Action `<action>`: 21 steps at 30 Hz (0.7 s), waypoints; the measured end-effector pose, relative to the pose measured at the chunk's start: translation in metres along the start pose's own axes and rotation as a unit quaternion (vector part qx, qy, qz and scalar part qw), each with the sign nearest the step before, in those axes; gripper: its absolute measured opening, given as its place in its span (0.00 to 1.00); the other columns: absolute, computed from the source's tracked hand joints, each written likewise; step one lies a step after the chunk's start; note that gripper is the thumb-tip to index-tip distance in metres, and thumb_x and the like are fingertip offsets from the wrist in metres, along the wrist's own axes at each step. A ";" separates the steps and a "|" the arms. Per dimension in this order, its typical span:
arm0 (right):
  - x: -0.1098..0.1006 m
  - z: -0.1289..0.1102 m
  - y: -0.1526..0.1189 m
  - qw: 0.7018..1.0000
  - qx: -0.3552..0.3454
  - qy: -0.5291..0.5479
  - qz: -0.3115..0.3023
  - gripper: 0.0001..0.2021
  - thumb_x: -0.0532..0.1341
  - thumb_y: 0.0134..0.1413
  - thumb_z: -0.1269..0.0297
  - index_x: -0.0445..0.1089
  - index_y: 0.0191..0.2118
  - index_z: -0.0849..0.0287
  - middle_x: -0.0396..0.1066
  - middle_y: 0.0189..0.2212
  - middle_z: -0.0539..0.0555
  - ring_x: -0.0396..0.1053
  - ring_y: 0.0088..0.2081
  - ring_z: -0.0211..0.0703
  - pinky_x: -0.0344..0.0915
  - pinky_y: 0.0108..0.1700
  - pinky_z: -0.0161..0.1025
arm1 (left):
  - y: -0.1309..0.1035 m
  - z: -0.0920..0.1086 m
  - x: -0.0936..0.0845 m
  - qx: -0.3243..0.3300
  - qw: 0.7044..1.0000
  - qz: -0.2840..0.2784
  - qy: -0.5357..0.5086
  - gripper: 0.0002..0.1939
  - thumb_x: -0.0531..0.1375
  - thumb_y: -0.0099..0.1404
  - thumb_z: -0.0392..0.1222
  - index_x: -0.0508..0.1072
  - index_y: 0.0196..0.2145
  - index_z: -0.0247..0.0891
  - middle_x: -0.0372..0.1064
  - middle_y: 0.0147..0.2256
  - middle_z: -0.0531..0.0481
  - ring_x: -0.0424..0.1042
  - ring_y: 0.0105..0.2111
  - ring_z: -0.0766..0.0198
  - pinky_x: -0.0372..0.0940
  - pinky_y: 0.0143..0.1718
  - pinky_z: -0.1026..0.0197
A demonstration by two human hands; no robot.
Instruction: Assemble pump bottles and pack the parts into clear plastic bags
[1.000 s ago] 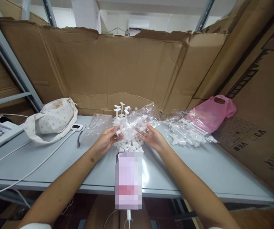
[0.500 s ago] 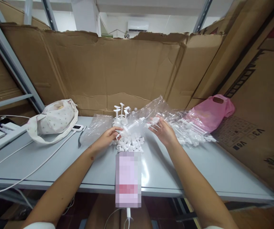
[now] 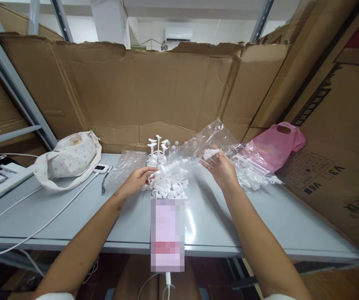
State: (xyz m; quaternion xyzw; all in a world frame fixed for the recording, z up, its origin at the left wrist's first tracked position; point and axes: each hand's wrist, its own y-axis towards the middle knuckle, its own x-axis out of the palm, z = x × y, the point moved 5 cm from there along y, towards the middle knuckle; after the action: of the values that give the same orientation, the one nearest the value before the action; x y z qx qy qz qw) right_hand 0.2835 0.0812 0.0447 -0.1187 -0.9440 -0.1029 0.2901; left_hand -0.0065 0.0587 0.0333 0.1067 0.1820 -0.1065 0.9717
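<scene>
My left hand (image 3: 139, 180) is closed by the left edge of the pile, its fingertips pinching a small white plastic piece that they partly cover. Beside those fingertips slants a row of white ribbed parts (image 3: 171, 166). My right hand (image 3: 222, 168), palm turned up, is curled around white pump heads (image 3: 210, 153) whose thin stems stick out between the fingers. Small white caps (image 3: 168, 187) lie heaped between my hands. Behind them several white pumps (image 3: 158, 146) stand upright, with clear bottles (image 3: 173, 148) next to them, partly hidden.
A clear plastic bag with white pumps (image 3: 251, 177) lies at the right, before a pink bag (image 3: 275, 143). A pixelated pink rectangle (image 3: 167, 225) with a cable is at the front edge. A cloth bag (image 3: 73, 154) and power strip (image 3: 7, 187) are left. Cardboard (image 3: 145, 91) walls the back.
My right hand has moved slightly right, away from the heap, with the pump heads in it. My left hand has shifted a little left and stays by the pile.
</scene>
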 end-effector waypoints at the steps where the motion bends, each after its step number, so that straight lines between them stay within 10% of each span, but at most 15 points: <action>1: -0.001 0.000 0.000 1.000 -0.001 -0.001 0.003 0.12 0.48 0.64 0.63 0.67 0.43 0.52 0.76 0.33 0.49 0.76 0.33 0.41 0.72 0.34 0.40 | -0.001 0.002 -0.002 0.007 1.000 0.001 0.021 0.20 0.53 0.62 0.50 0.74 0.45 0.37 0.72 0.41 0.45 0.69 0.34 0.63 0.64 0.36 0.60; 13: -0.007 -0.003 0.004 1.000 -0.006 -0.001 0.019 0.12 0.48 0.63 0.64 0.67 0.45 0.52 0.76 0.35 0.50 0.75 0.32 0.38 0.72 0.34 0.39 | -0.030 0.040 -0.064 0.044 0.984 0.019 0.170 0.21 0.51 0.64 0.52 0.74 0.47 0.40 0.74 0.41 0.47 0.71 0.34 0.61 0.66 0.39 0.59; 21: -0.004 -0.006 0.000 0.999 -0.025 -0.018 0.011 0.11 0.51 0.62 0.63 0.68 0.46 0.51 0.75 0.36 0.49 0.76 0.34 0.40 0.73 0.35 0.39 | -0.064 0.037 -0.117 0.045 0.964 0.190 0.179 0.21 0.53 0.63 0.53 0.73 0.48 0.41 0.73 0.46 0.50 0.70 0.47 0.56 0.62 0.51 0.59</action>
State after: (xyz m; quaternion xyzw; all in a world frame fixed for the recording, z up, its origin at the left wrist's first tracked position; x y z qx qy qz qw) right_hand 0.2900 0.0790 0.0467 -0.1382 -0.9448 -0.1213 0.2710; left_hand -0.1165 0.0085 0.1003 0.2007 0.3243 0.0927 0.9198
